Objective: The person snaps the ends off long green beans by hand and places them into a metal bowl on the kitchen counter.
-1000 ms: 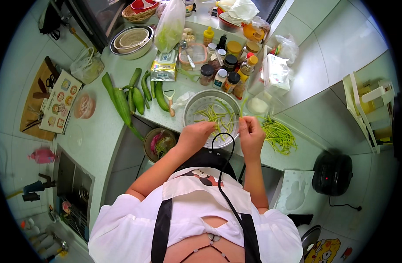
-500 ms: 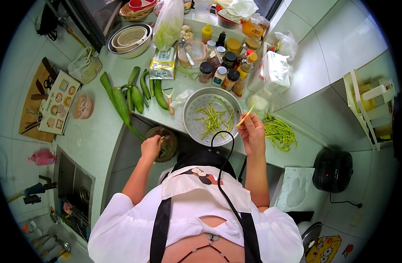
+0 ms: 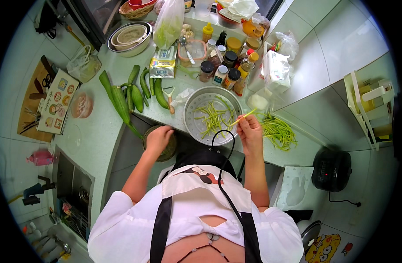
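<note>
Round silver basin [image 3: 196, 103], perforated, is being kept upright. Short yellow-green stem pieces [image 3: 212, 117] are being held inside the basin, loosely scattered and crisscrossed over its floor. One thin pale-green stem [image 3: 248, 114] is being pinched by the right hand [image 3: 250, 135] at the basin's right rim, slanted, far end being pointed away to the right. Bunch of longer green stems [image 3: 277, 133] is being left heaped right of the basin, strands overlapped. Round bin [image 3: 172, 149], left of the basin, is being partly covered by the left hand [image 3: 159, 141]; contents are mostly being hidden.
</note>
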Available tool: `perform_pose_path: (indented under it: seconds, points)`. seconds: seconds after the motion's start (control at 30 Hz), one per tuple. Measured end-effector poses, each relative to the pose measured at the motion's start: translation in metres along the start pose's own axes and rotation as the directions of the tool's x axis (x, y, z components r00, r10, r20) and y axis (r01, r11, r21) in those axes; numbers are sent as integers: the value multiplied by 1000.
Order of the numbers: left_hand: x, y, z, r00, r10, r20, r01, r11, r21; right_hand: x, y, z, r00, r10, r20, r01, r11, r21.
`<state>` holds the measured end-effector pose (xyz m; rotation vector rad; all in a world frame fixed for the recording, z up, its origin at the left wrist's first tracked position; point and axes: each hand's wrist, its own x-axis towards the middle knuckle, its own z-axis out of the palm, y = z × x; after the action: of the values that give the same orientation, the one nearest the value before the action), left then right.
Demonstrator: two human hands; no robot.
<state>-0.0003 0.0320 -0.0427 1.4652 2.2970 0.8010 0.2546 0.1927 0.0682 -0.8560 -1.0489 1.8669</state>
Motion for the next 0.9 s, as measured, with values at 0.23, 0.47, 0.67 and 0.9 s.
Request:
perform_pose_path:
  seconds: [0.23,0.47,0.67,0.9]
  points:
    - [32,143,-31,938,344,-51,-330,833,-444,-6,14,8,1000,21,-6,-22,998,-57]
    - [36,162,-18,895,436,-92,-426,774,-469,-11,11,8,1000,12,-3,-12,993,-117]
    - [35,153,-18,935,351,-46,-328,813,-482,-8,-9,-9,991,-44,-124,44,999,-3]
    - [36,148,-20,966,236,-110,-259,823,-506,-18,-9,-6,989,-144,18,129,819,-560]
